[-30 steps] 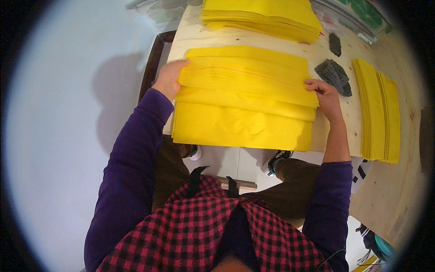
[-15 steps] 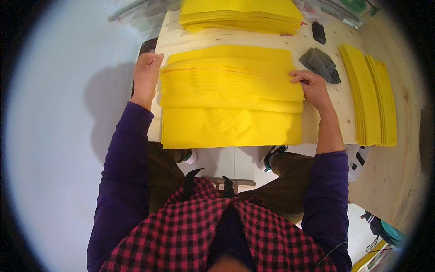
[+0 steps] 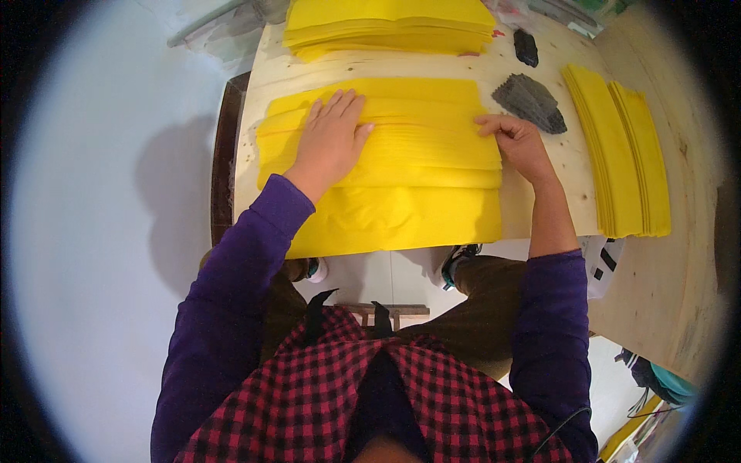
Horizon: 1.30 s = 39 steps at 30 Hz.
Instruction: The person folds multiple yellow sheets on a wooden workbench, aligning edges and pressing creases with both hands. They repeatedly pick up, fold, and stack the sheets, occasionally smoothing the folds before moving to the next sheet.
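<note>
Resting: left hand (image 3: 330, 145), fingers spread, lay flat on the middle sheets (image 3: 421, 158).
Right hand (image 3: 519, 143): curled at their right edge; whether it pinched them could not be told.
Middle sheets: lay on the table (image 3: 266, 65).

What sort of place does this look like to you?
Probably a small workshop or workroom, though I can't be certain. The signs are the plain wooden table, the layered yellow pile under the left hand, and another yellow stack at the far side.
</note>
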Each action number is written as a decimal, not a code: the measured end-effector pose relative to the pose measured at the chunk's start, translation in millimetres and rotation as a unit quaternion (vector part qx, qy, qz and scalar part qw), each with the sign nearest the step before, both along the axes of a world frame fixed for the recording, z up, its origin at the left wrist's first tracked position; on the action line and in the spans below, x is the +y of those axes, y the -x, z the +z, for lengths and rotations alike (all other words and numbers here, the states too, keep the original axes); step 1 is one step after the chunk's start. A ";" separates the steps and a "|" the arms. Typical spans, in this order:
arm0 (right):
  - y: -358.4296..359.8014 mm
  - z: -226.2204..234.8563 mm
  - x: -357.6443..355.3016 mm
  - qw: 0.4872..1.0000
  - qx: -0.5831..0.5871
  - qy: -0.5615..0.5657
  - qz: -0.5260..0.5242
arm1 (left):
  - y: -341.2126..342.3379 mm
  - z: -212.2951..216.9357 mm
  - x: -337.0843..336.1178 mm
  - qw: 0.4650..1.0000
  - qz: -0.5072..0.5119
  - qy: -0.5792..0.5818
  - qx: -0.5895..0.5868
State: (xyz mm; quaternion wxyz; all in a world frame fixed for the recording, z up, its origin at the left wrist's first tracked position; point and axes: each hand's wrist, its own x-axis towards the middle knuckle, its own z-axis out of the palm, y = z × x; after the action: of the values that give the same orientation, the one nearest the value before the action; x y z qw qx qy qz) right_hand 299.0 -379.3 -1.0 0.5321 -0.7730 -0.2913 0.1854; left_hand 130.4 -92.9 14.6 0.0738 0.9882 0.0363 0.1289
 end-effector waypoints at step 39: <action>16.5 35.2 20.9 0.976 -0.117 -0.060 -0.172 | 17.9 -13.4 -1.1 0.999 -0.002 0.038 0.008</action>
State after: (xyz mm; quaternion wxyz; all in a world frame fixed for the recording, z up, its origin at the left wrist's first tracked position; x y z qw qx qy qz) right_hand 282.6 -358.4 34.1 0.5640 -0.7944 -0.2247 -0.0183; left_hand 112.5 -93.9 1.2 0.1116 0.9858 0.0400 0.1190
